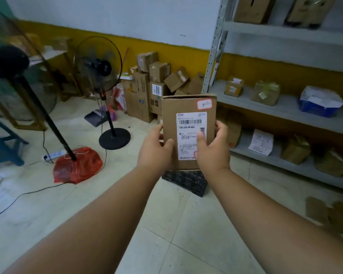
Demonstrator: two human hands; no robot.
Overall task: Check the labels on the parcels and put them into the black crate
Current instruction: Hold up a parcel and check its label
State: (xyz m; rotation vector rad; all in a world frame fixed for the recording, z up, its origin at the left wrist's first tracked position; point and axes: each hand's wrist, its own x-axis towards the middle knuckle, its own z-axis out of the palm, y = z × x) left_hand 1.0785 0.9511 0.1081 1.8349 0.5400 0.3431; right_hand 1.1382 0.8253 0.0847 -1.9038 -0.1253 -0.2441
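**Parcel held up w/ both hands, label facing camera**

Both forearms reach fwd from bottom of view, roughly parallel, converging slightly toward a brown cardboard parcel [189,123] held upright at centre.

Left hand [155,147]: grasps parcel's left edge, lower half. Thumb lies across front face, tip pointing up-right, just left of the label; fingers wrap behind, out of sight.

Right hand [213,149]: grasps right edge, about same height. Thumb pressed on front, over lower right of the white shipping label [190,135]; fingertips curl round the right edge higher up.

Label: barcode near top, printed no. 730-250-08-864 below. Small red-bordered sticker [204,104] at parcel's top right corner.

Black crate [186,181]: on floor tiles, directly below/behind parcel, mostly hidden by it and the wrists. Parcel is above crate, apart from it.

Surroundings: grey metal shelving [285,103] on right w/ several boxes; stack of cartons [147,91] against yellow-and-white wall; two pedestal fans on left, nearer fan's base wrapped in a red bag [77,165].
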